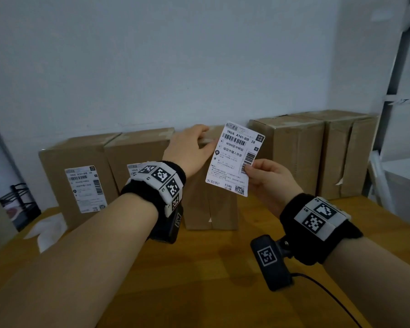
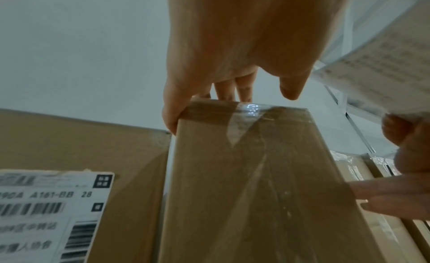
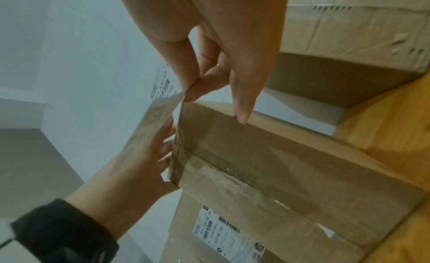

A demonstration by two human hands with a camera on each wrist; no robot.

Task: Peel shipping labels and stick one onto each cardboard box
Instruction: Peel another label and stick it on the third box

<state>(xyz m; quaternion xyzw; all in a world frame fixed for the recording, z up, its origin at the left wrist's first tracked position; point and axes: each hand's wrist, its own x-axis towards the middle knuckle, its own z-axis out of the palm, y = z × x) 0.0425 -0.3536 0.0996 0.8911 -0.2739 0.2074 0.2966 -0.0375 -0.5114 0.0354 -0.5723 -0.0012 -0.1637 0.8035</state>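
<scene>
Left hand: your left hand point(image 1: 187, 147) sits mid-frame in the head view, on the top edge of the middle box point(image 1: 211, 209). Fingers point(image 2: 223, 90) are hooked over the far top edge, thumb down the left corner, gripping it.
Right hand: your right hand point(image 1: 268, 178) is right of centre, just beside the middle box. Thumb and forefinger pinch the loose label point(image 1: 234, 159) at its right edge, remaining fingers loosely curled.
Loose label: held in the air in front of the upper right of the middle box, tilted, print facing you. Cannot tell whether it touches the cardboard.
Middle box: upright on the tabletop point(image 1: 211, 268), taped top, front face bare.
Labelled boxes: far-left box point(image 1: 57, 162) carries a stuck label point(image 1: 85, 188) on its front. The next box point(image 1: 137, 150) shows a label corner point(image 1: 134, 167) behind your left wrist.
Unlabelled boxes: two taller boxes point(image 1: 294, 150) at the right of the row against the wall, fronts bare.
Other: white paper scraps point(image 1: 50, 228) at the lower left on the tabletop. White shelf frame point(image 1: 393, 91) at the right edge.
</scene>
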